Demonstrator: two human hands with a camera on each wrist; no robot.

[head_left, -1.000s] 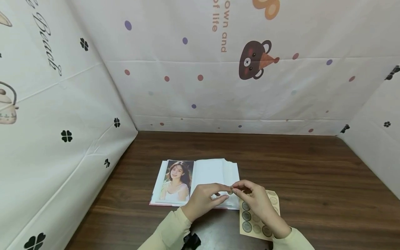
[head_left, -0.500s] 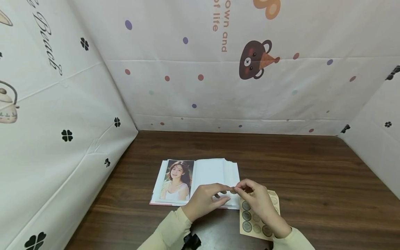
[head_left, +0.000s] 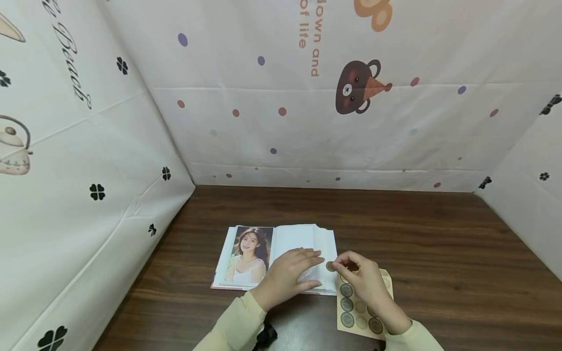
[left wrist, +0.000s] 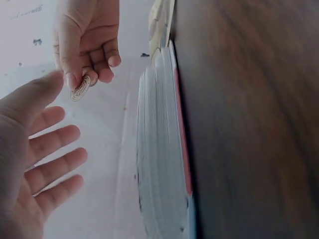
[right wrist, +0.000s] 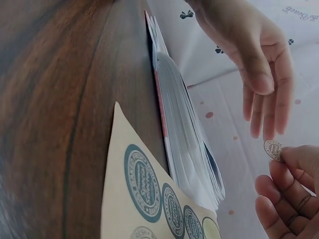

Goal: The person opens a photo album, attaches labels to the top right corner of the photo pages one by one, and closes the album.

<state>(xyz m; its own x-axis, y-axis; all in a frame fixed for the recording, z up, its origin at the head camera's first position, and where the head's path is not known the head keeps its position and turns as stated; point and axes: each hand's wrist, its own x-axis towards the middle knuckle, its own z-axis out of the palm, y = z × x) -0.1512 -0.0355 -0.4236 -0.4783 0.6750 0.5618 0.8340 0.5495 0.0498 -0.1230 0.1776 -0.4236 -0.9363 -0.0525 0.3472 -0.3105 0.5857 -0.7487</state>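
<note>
My right hand (head_left: 362, 278) pinches a small round sticker (head_left: 330, 266) between thumb and forefinger, just past the right edge of the open photo album (head_left: 294, 239). In the right wrist view the sticker (right wrist: 273, 150) shows printed lettering. My left hand (head_left: 287, 275) hovers over the album's right page with fingers spread and holds nothing. In the left wrist view its thumb tip comes close to the right hand's thumb. Under my right forearm lies a tan sticker sheet (head_left: 347, 321) with dark round stickers; the forearm hides part of it.
A portrait photo (head_left: 248, 256) fills the album's left page. The album rests on a dark wood table (head_left: 430, 253). White printed cloth (head_left: 307, 131) stands at the back and along both sides.
My left fingers have come away from the sticker and straightened. The right hand keeps the sticker, which has shifted slightly right.
</note>
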